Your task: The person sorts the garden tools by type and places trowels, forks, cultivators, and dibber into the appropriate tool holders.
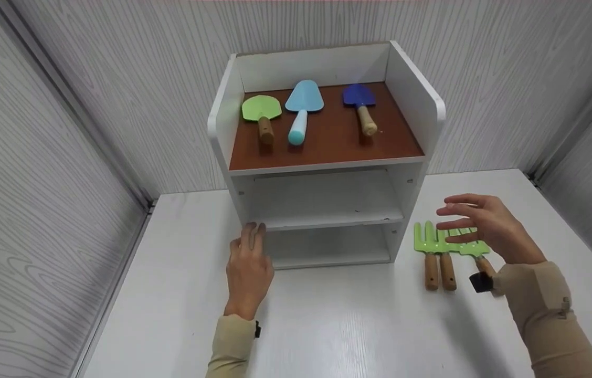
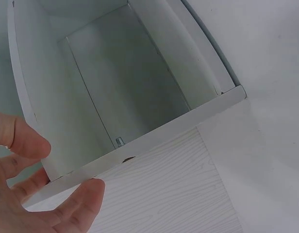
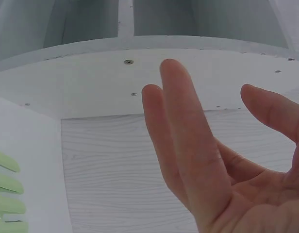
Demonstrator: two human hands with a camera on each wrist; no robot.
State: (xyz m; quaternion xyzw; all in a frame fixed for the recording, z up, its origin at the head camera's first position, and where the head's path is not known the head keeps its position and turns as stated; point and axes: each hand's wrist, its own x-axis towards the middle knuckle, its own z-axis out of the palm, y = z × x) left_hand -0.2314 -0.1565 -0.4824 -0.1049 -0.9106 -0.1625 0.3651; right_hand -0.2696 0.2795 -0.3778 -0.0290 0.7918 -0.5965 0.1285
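Observation:
My left hand [image 1: 249,275] grips the left front edge of a white shelf unit [image 1: 327,226]. In the left wrist view its thumb lies inside the side panel and other fingers lie outside. My right hand [image 1: 495,226] hovers with fingers spread and nothing between them. Below it, on the table, lie two green hand forks [image 1: 431,270] and a green hand rake [image 1: 485,266] with wooden handles; the hand partly covers their heads. Three trowels rest on the brown top shelf: a green one [image 1: 261,108], a light blue one [image 1: 304,97] and a dark blue one [image 1: 359,96].
Below the top shelf are a middle shelf [image 1: 327,202] and a lower compartment [image 1: 327,249]. The unit stands on a white table [image 1: 327,320] against a grey wood-grain wall [image 1: 170,94]. Raised side panels [image 1: 415,84] border the trowels.

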